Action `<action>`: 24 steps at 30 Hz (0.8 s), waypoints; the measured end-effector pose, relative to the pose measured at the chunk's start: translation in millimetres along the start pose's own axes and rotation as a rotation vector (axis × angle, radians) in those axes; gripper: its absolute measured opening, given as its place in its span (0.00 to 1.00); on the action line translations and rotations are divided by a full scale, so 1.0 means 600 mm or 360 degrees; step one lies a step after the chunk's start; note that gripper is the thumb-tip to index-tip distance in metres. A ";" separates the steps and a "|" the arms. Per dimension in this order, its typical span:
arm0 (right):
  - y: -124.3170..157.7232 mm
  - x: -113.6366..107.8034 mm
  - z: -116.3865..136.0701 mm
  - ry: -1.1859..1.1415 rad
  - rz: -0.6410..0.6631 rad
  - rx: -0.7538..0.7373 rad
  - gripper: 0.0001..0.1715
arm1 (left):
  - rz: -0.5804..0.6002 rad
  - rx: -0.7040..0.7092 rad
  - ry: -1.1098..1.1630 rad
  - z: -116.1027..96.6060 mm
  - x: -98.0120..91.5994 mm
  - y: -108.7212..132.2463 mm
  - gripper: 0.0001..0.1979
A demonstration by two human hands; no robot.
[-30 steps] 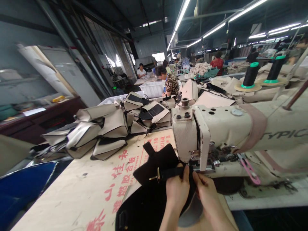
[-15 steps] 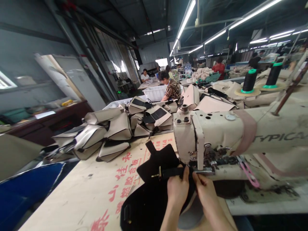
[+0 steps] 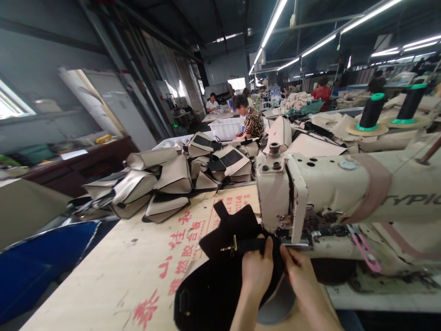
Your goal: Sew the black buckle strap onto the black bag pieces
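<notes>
A black bag (image 3: 206, 294) with a flap and tab lies on the plywood table, its lower part hanging toward me. Across it runs a short black strap with a gold-coloured buckle (image 3: 233, 246). My left hand (image 3: 257, 271) is closed on the bag beside this strap, thumb on top. Close by on the right, my right hand (image 3: 299, 271) pinches the bag's edge at the end of the sewing machine's (image 3: 330, 184) narrow arm. The stitching point is hidden behind the fingers and the machine head.
Several beige bags with black trim (image 3: 172, 172) are heaped at the table's (image 3: 113, 276) far side. Black thread cones (image 3: 372, 112) stand behind the machine, and pink-handled snips (image 3: 367, 253) rest against it. A blue container (image 3: 44, 266) is at left. A co-worker (image 3: 253, 120) sits beyond the heap.
The view has shifted slightly left, so the scene sits further right. Both hands keep their hold on the black bag, with little visible movement against the machine.
</notes>
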State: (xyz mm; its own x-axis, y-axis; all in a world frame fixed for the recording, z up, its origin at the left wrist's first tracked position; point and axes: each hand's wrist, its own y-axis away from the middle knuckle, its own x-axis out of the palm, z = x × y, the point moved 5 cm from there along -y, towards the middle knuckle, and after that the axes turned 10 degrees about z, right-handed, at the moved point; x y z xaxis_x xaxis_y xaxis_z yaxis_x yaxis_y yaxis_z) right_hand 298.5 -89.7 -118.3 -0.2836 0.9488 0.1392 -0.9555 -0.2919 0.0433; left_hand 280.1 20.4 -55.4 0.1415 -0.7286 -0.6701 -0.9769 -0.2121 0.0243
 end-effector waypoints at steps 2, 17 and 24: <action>0.000 0.000 -0.002 -0.0008 0.0002 0.0005 0.28 | -0.0023 -0.0015 -0.0073 -0.003 0.000 0.000 0.15; -0.010 -0.005 0.010 0.0275 -0.0049 -0.0107 0.30 | -0.0011 -0.0112 -0.0171 0.000 -0.003 -0.002 0.12; -0.005 -0.005 0.016 0.0359 -0.0049 -0.0135 0.31 | -0.0023 -0.0106 -0.0179 -0.002 -0.004 0.002 0.12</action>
State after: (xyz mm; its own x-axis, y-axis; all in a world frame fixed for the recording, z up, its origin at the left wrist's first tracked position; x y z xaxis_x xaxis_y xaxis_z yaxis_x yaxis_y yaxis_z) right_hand 303.3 -92.8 -109.5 -0.2560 0.9628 -0.0859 -0.9647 -0.2602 -0.0406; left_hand 279.1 21.4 -52.8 0.1332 -0.6484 -0.7496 -0.9616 -0.2676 0.0605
